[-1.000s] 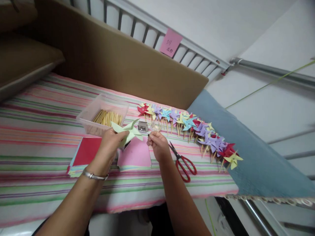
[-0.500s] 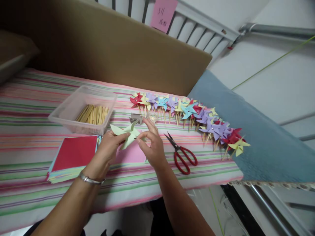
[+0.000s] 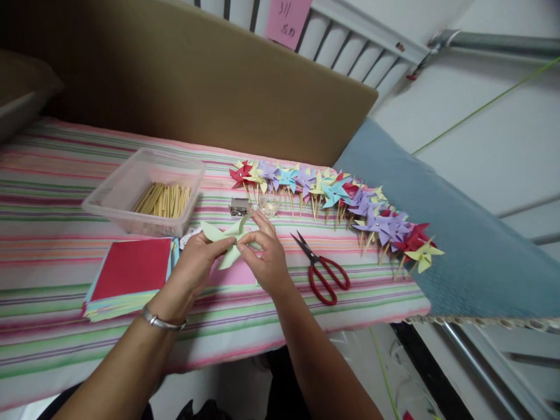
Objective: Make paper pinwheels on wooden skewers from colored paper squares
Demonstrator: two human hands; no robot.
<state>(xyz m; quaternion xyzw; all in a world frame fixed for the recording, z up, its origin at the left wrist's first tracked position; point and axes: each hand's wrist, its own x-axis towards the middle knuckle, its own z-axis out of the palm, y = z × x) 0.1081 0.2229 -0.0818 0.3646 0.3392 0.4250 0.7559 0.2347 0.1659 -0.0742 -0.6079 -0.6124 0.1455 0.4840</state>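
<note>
A pale green paper pinwheel [image 3: 230, 258] is held above the table between my hands. My left hand [image 3: 196, 256] pinches its folded centre between thumb and fingers. The thumb and index finger of my right hand [image 3: 265, 254] press together at the pinwheel's middle; whether a small pin sits between them is hidden. Beneath lies a pink paper sheet [image 3: 238, 276]. Just beyond my fingers are a small open box of metal pins [image 3: 238, 206] and a round clear dish [image 3: 269, 205] with small pale pieces.
Red-handled scissors [image 3: 321, 271] lie right of my hands. A clear plastic box [image 3: 102, 201] of wooden sticks [image 3: 168, 200] and stacked coloured paper [image 3: 133, 268] are at left. Finished pinwheels on sticks [image 3: 335, 192] line the far right side. A cardboard panel [image 3: 210, 81] stands behind.
My right thumb and index finger have moved left, closer in on the pinwheel's centre. My left hand keeps its pinch. The view has shifted slightly.
</note>
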